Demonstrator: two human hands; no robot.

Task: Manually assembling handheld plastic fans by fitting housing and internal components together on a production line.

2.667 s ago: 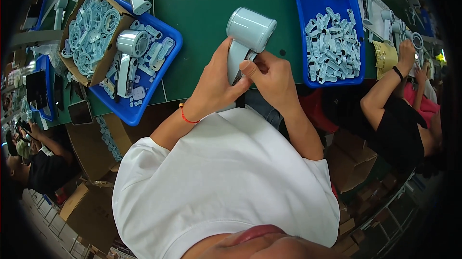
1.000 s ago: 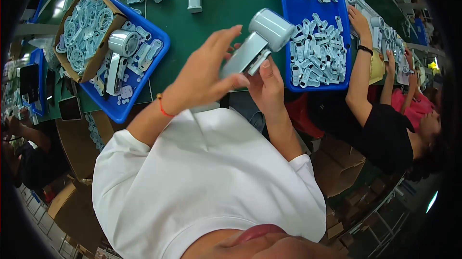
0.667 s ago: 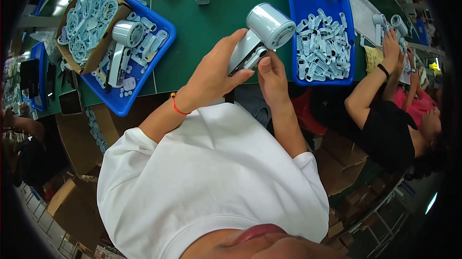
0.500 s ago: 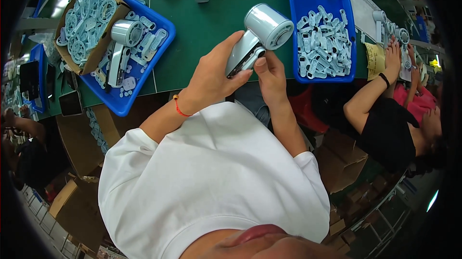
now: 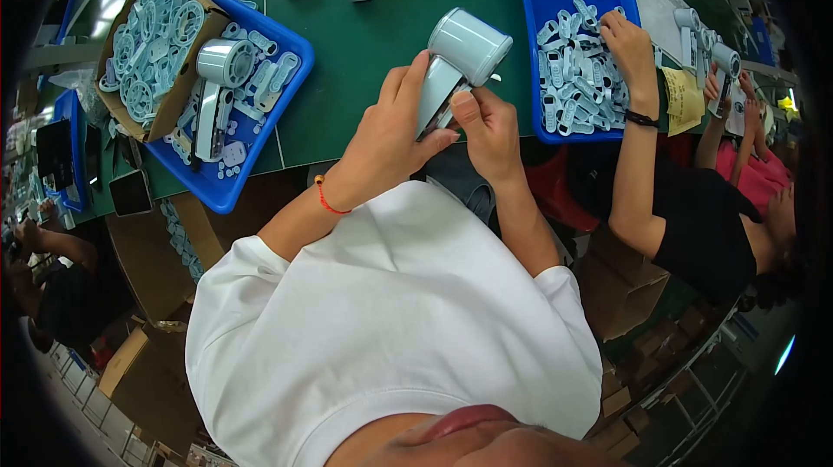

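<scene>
left hand (image 5: 386,141) fingers grip smooth pale-blue plastic housing (image 5: 451,68) | right hand (image 5: 488,124) pinches its handle

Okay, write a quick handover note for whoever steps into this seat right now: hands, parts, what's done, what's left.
Left hand: grips the dryer shell by its handle, above the green table.
Right hand: thumb and fingers at the handle's lower end, apparently pressing a small piece in.
Parts: left tray holds another shell and small pieces; right tray holds clips, where a neighbour's hand is picking.
Done: shell in hand.
Left: likely seating the piece; seating can't be confirmed.
</scene>
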